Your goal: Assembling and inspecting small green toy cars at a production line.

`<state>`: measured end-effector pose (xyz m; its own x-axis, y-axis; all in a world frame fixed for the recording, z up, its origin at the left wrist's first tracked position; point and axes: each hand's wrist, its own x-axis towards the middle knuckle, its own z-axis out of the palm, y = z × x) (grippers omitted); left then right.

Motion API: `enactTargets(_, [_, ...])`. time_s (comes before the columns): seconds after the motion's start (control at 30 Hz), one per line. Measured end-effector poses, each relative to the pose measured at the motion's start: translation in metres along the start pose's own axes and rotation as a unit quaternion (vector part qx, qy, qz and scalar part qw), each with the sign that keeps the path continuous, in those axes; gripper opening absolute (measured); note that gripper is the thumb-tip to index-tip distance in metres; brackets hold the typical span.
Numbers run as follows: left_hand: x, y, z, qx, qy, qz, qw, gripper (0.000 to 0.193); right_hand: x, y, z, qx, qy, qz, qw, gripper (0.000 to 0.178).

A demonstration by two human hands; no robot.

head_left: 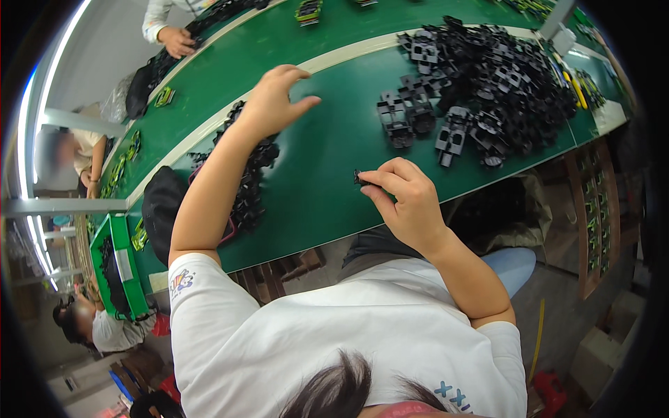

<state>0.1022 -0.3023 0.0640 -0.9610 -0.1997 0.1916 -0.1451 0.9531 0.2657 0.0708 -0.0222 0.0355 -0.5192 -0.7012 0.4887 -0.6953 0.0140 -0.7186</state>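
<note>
My right hand [408, 202] pinches a small black plastic part [359, 177] between thumb and fingertips, above the near half of the green table [313, 174]. My left hand [277, 101] is raised near the pale strip across the table, its thumb and fingers apart with nothing between them. Under and beside my left forearm lies a pile of small black parts [252, 177]. To the right of my hands stands a large heap of black plastic housings [505, 87]. Several of them, such as one grey-black housing [453, 136], lie loose at its near side.
Green-and-black pieces [308, 12] sit spaced along the far strip. A black cloth-like bundle [166, 209] lies at the left, near a green bin [117, 268]. Yellow-handled tools [575, 90] lie at the far right. Another person's hand [178, 42] works across the table.
</note>
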Motion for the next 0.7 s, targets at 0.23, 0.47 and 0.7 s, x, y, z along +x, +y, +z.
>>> enactTargets(0.23, [0.02,0.094,0.032,-0.061,-0.014,0.236,0.97,0.045,-0.03,0.0,-0.013,0.094,0.009,0.073,0.993,0.014])
enactTargets(0.47, [0.012,0.111,0.027,-0.033,-0.015,0.259,0.965,0.04,-0.041,0.007,-0.034,0.146,0.028,0.128,0.981,0.017])
enactTargets(0.7, [-0.005,0.136,0.054,0.075,-0.067,0.083,0.991,0.047,-0.044,0.013,-0.043,0.171,0.022,0.165,0.971,0.019])
